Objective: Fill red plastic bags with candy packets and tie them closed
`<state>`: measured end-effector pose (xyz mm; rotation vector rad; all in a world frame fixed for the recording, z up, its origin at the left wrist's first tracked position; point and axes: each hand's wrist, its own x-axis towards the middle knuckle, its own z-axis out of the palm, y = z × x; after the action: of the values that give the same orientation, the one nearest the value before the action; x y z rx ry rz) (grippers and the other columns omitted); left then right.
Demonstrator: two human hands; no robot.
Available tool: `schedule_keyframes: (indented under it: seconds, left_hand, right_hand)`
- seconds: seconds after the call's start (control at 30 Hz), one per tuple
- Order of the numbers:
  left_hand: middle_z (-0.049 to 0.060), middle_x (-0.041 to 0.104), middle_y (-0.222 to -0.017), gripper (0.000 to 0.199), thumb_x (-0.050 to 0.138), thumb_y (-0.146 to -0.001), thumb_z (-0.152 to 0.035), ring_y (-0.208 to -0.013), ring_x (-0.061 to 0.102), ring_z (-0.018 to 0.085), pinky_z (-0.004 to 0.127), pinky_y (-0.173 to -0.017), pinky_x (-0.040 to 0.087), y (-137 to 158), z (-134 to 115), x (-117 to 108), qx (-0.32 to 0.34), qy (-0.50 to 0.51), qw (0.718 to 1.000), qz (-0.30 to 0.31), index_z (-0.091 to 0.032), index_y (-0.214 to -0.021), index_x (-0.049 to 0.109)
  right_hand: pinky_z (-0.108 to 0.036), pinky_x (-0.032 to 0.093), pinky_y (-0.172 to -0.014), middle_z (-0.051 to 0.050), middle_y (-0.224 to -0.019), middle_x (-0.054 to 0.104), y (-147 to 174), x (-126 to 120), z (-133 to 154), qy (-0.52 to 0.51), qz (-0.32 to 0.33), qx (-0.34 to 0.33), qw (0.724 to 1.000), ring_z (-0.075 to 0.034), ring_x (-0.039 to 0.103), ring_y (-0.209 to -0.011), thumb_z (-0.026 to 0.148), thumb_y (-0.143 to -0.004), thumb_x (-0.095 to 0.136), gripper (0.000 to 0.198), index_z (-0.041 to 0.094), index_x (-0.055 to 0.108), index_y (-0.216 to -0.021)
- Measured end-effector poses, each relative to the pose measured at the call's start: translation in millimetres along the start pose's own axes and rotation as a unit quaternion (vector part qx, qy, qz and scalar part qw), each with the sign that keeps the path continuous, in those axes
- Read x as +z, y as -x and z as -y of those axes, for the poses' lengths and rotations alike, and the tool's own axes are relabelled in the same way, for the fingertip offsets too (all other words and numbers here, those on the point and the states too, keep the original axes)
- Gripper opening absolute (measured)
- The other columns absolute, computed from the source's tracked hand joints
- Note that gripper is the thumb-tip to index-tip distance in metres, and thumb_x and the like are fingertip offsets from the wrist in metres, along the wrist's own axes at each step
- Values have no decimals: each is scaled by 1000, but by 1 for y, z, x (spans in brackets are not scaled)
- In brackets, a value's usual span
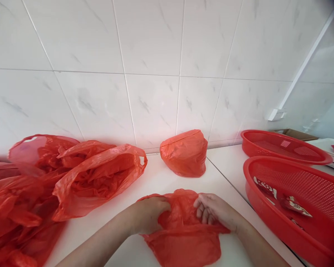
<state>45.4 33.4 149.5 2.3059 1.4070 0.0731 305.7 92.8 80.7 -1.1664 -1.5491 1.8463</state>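
A thin red plastic bag [183, 243] is spread on the white table in front of me, with a crumpled upper part. My left hand [149, 215] grips its left side, some fingertips hidden in the folds. On the other side, the curled fingers of my right hand [213, 211] pinch the plastic near the upper right edge. Just beyond both hands, a folded red bundle [185, 154] of the same plastic stands close to the wall.
Loose red plastic bags [97, 181] pile up on the left. At the right stand a red basket [267, 218] holding several small packets [295, 205] and another red basket [284, 157] behind it. A tiled wall [153, 100] bounds the white table [153, 178].
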Motion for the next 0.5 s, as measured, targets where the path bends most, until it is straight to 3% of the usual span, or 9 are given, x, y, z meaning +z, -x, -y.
schedule_keyframes:
  seconds: [0.13,0.2,0.3,0.4,0.5]
  left_hand:
    - [2,66,-101,23,50,-81,-17,-87,61,18,27,-74,47,10,2,-4,27,47,993,-105,-25,-100,62]
    - [5,63,-106,23,42,-88,-17,-93,60,18,28,-81,46,20,6,-2,41,51,975,-214,-24,-101,60]
    - [9,53,-123,19,50,-88,-26,-112,52,25,38,-95,41,32,19,12,6,30,924,-382,-24,-105,60]
    - [11,44,-132,37,58,-83,-37,-120,45,31,44,-96,41,39,37,31,-85,108,891,-432,-26,-117,51]
    - [12,43,-132,53,60,-79,-48,-119,45,32,43,-91,44,41,52,44,-174,275,845,-425,-24,-124,42]
  right_hand:
    - [-16,33,-40,0,-56,60,-2,-6,-4,-79,26,-29,996,-6,50,-40,59,-84,48,48,15,51,-66]
    - [-16,30,-38,2,-55,57,-2,-6,-4,-98,25,-44,994,-5,47,-39,59,-84,47,45,16,52,-71]
    - [-16,27,-37,4,-58,57,-2,0,2,-114,-2,-66,991,-5,45,-40,60,-82,50,41,19,55,-86]
    - [-16,30,-39,3,-66,60,14,9,20,-84,-56,-82,991,-6,49,-45,56,-82,53,37,19,56,-87]
    - [-19,40,-47,0,-74,62,51,12,51,26,-155,-128,979,-8,54,-54,46,-83,55,27,20,59,-86]
